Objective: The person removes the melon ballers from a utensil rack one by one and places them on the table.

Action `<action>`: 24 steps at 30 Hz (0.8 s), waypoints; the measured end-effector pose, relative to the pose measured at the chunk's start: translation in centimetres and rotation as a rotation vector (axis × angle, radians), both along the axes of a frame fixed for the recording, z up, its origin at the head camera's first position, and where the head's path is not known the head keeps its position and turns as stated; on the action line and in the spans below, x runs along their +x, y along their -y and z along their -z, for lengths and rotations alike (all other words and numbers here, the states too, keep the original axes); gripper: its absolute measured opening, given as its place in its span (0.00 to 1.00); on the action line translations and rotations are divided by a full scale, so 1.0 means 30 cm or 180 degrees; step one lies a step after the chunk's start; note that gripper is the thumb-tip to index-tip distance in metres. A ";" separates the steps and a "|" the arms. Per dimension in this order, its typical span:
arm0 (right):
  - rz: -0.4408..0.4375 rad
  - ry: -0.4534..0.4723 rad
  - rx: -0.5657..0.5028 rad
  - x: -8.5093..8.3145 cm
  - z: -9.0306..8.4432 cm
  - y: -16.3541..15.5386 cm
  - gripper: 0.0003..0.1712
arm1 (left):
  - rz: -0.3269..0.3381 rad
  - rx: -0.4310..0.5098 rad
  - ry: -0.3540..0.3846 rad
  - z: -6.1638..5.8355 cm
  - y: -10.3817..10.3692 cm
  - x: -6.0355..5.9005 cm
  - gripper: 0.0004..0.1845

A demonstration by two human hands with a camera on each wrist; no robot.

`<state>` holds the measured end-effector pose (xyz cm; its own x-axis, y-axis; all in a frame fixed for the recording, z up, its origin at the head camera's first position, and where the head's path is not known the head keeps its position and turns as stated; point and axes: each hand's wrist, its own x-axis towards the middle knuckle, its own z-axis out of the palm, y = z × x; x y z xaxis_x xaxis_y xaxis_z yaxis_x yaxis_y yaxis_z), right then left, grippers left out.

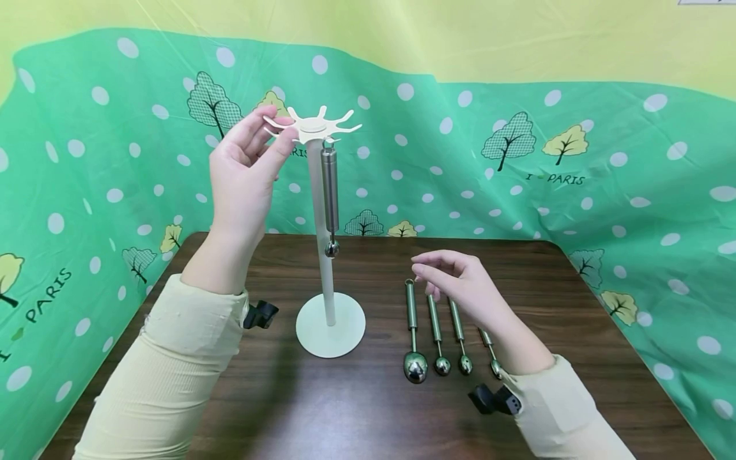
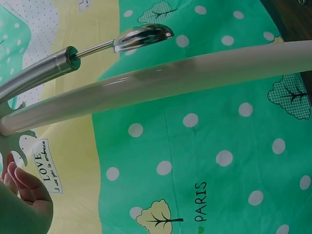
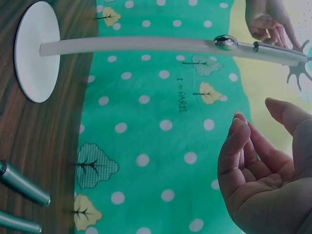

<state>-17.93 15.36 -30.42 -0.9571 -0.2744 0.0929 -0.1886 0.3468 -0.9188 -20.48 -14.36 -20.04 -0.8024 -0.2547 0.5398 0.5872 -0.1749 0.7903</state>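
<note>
A white stand (image 1: 322, 223) rises from a round base (image 1: 330, 326) on the dark wooden table (image 1: 356, 409). Its top is a ring of hook prongs (image 1: 315, 124). My left hand (image 1: 275, 131) pinches one prong on the ring's left side. One steel scoop (image 1: 329, 198) hangs from a front hook, bowl down. Several more steel scoops (image 1: 411, 332) lie in a row right of the base. My right hand (image 1: 422, 267) hovers just above their handle ends, fingers loosely curled and empty. In the right wrist view the right hand (image 3: 263, 170) holds nothing; the pole (image 3: 136, 45) and hanging scoop (image 3: 226, 42) show.
A green polka-dot cloth (image 1: 517, 160) with tree prints walls in the table at the back and on both sides. Black wrist camera mounts (image 1: 494, 399) sit at both cuffs. The left wrist view shows the pole (image 2: 195, 73) and the hanging scoop's bowl (image 2: 141, 36).
</note>
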 end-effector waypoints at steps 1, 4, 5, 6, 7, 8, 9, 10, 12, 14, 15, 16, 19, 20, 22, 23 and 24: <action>0.0002 0.0012 0.0010 -0.001 -0.004 0.006 0.17 | 0.0012 0.0026 -0.0018 0.000 -0.002 0.000 0.18; 0.0009 0.0026 0.0032 -0.004 -0.014 0.025 0.17 | 0.0015 0.0047 -0.0060 0.001 -0.005 -0.001 0.18; 0.0010 0.0026 0.0025 -0.006 -0.016 0.032 0.17 | 0.0005 0.0040 -0.0067 0.001 -0.005 -0.001 0.17; 0.0014 0.0012 0.0023 -0.008 -0.018 0.038 0.17 | -0.0016 0.0021 -0.0073 0.001 -0.006 -0.002 0.17; 0.0013 -0.0009 0.0017 -0.010 -0.022 0.045 0.16 | -0.0041 -0.0008 -0.0084 0.002 -0.006 -0.003 0.16; 0.0004 -0.0027 -0.0004 -0.012 -0.025 0.052 0.16 | -0.0066 -0.0035 -0.0094 0.003 -0.007 -0.004 0.16; -0.0004 -0.0037 -0.0024 -0.014 -0.028 0.058 0.16 | -0.0095 -0.0065 -0.0100 0.004 -0.008 -0.005 0.15; -0.0009 -0.0044 -0.0041 -0.016 -0.031 0.064 0.16 | -0.0116 -0.0084 -0.0108 0.004 -0.008 -0.006 0.14; -0.0013 -0.0057 -0.0065 -0.019 -0.039 0.077 0.16 | -0.0152 -0.0115 -0.0132 0.005 -0.009 -0.008 0.14; -0.0018 -0.0032 -0.0106 -0.022 -0.048 0.090 0.16 | -0.0181 -0.0131 -0.0145 0.007 -0.010 -0.009 0.13; -0.0017 -0.0018 -0.0125 -0.024 -0.052 0.096 0.16 | -0.0191 -0.0136 -0.0151 0.008 -0.011 -0.009 0.14; -0.0022 0.0000 -0.0162 -0.025 -0.057 0.103 0.16 | -0.0194 -0.0135 -0.0153 0.009 -0.012 -0.009 0.14; -0.0036 0.0029 -0.0255 -0.030 -0.070 0.121 0.17 | -0.0207 -0.0149 -0.0172 0.011 -0.014 -0.008 0.14; -0.0043 0.0032 -0.0285 -0.031 -0.075 0.127 0.17 | -0.0211 -0.0156 -0.0178 0.012 -0.015 -0.008 0.14; -0.0059 0.0032 -0.0340 -0.032 -0.085 0.139 0.17 | -0.0226 -0.0177 -0.0209 0.013 -0.016 -0.007 0.14; -0.0067 0.0015 -0.0352 -0.033 -0.090 0.143 0.17 | -0.0235 -0.0187 -0.0223 0.014 -0.016 -0.007 0.14; -0.0078 0.0003 -0.0364 -0.034 -0.094 0.148 0.17 | -0.0243 -0.0194 -0.0230 0.014 -0.017 -0.007 0.14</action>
<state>-18.94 10.93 -27.58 -0.9504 -0.2854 0.1240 -0.1948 0.2349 -0.9523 -20.69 -13.86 -20.46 -0.7405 -0.2784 0.6117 0.6527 -0.0805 0.7534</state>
